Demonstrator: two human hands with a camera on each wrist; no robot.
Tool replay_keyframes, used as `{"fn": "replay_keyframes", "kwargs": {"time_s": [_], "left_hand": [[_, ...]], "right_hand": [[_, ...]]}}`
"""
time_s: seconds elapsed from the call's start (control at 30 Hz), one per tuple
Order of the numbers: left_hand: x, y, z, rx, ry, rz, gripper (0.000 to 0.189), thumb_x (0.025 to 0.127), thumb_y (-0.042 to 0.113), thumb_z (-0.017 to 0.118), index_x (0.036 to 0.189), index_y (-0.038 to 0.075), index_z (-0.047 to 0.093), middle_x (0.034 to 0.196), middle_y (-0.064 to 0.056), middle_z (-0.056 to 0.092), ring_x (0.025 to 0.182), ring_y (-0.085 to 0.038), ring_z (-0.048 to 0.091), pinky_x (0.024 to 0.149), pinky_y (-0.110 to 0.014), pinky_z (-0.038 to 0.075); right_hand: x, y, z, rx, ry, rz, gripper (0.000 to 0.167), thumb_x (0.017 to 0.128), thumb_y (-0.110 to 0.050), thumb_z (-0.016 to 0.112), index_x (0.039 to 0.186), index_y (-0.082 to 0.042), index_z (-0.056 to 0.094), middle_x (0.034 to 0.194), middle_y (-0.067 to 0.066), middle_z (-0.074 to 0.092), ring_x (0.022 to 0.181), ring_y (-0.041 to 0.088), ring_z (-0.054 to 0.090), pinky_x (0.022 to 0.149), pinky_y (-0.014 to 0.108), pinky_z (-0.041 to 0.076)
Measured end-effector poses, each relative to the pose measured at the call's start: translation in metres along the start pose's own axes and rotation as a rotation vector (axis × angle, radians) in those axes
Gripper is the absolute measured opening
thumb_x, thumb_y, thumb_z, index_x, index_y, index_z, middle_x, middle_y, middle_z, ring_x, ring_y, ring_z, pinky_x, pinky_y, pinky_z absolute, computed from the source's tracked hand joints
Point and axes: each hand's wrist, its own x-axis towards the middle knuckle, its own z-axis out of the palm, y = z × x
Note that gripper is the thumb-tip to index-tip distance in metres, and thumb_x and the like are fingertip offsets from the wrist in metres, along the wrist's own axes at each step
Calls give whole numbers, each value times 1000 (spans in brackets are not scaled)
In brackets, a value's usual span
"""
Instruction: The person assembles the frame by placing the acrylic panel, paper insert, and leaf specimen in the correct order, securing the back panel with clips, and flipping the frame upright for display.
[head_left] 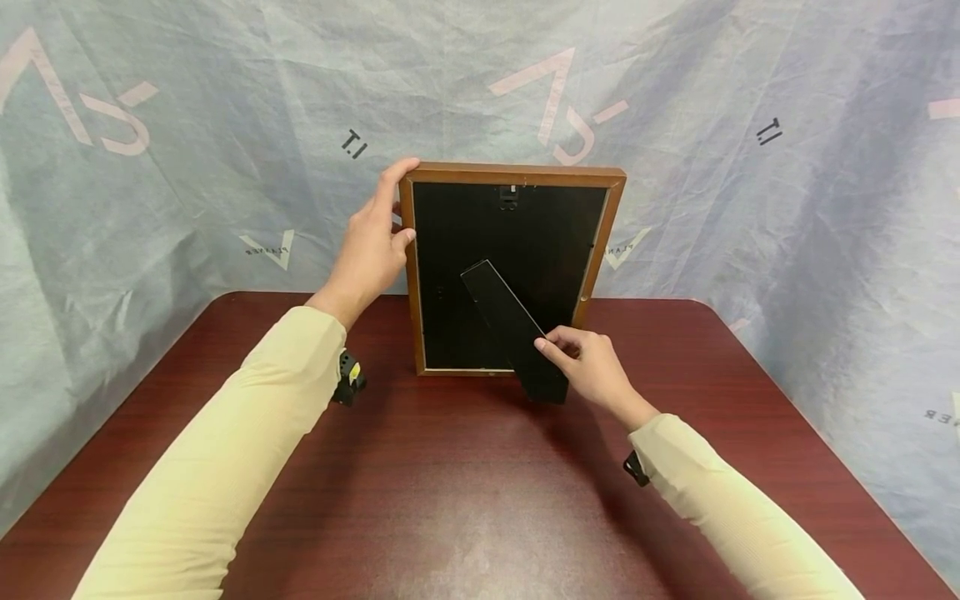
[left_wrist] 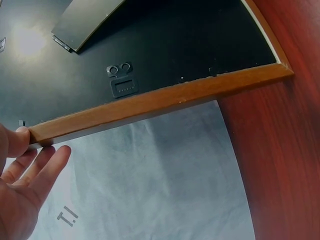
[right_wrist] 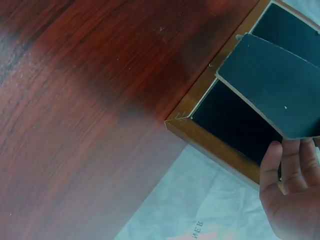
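Observation:
A picture frame [head_left: 517, 174] with a brown wooden rim stands on the table, its black backing [head_left: 465, 225] towards me. My left hand [head_left: 371, 250] grips its upper left corner, the thumb on the rim at the back; in the left wrist view several fingers [left_wrist: 47, 172] reach past the outer edge. From the backing an easel leg [head_left: 510, 312] slants down to the right, swung outward at its lower end. With thumb and fingers my right hand [head_left: 596, 367] pinches the leg's right edge. The right wrist view shows the leg's wide end [right_wrist: 275, 80] apart from the backing.
A small metal hanger [head_left: 508, 197] sits at the top of the backing. The dark red wooden table [head_left: 465, 492] spreads around the frame. A grey printed cloth [head_left: 300, 100] hangs behind and along both sides.

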Motion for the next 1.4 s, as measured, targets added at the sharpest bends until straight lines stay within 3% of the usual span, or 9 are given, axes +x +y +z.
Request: {"fn": "replay_keyframes", "kwargs": {"time_s": [0.27, 0.53, 0.8, 1.23, 1.4], "left_hand": [[-1, -2, 0, 0, 25, 15, 82, 100, -3, 59, 160, 36, 20, 151, -14, 47, 79, -33, 56, 78, -44, 47], [-3, -3, 0, 2, 38, 55, 79, 99, -3, 61, 159, 33, 23, 146, -15, 50, 102, -34, 60, 81, -45, 49], [-3, -4, 5, 12, 67, 89, 77, 99, -4, 61, 158, 32, 26, 130, -16, 56, 98, -33, 57, 78, -44, 48], [-7, -13, 15, 51, 134, 221, 69, 98, -5, 61, 152, 25, 28, 130, -19, 55, 107, -35, 62, 81, -45, 53], [-12, -16, 21, 57, 157, 283, 68, 98, -5, 62, 149, 23, 29, 134, -18, 53, 109, -35, 58, 74, -44, 51]], "right_hand": [[-3, -3, 0, -8, 26, -21, 16, 100, -27, 68, 93, -14, 75, 85, 1, 72, 72, 15, 64, 68, 36, 53], [-5, -2, 2, -37, 56, -28, 17, 100, -28, 67, 95, -14, 75, 85, 1, 72, 73, 15, 66, 69, 37, 54], [-4, -4, 2, -28, 73, -27, 18, 101, -29, 67, 95, -14, 75, 77, -3, 69, 68, 14, 61, 64, 33, 50], [-13, -10, 7, 39, 23, -26, 14, 99, -23, 69, 91, -14, 74, 73, -4, 65, 62, 14, 55, 58, 29, 45], [-18, -12, 9, 65, 7, -9, 13, 99, -23, 69, 90, -14, 73, 70, -5, 61, 62, 15, 51, 57, 29, 42]]}}
